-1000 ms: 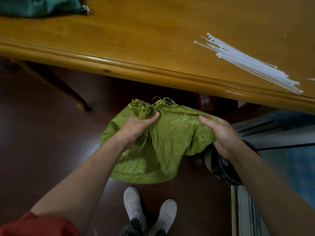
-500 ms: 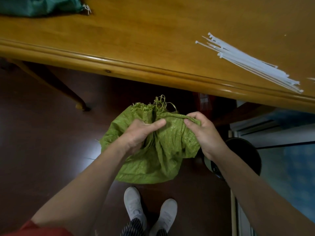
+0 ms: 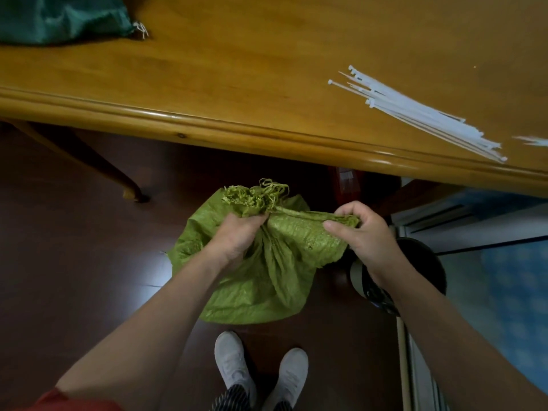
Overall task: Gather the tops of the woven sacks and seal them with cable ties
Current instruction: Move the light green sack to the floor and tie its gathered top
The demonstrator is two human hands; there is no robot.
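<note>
Head view: crumpled green woven sack (image 3: pixel 267 277), frayed top bunched between both hands.

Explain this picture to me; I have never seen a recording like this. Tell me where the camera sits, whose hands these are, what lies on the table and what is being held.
There is no machine here. A person wears one camera on the head, looking forward and down, so you see their own arms and white shoes. The left hand grips the bunched top of a light green woven sack. The right hand pinches the rest of its top edge. No tie is on it yet. On the wooden table lies a bundle of white cable ties. At the table's far left sits a dark green sack with something white at its neck.
</note>
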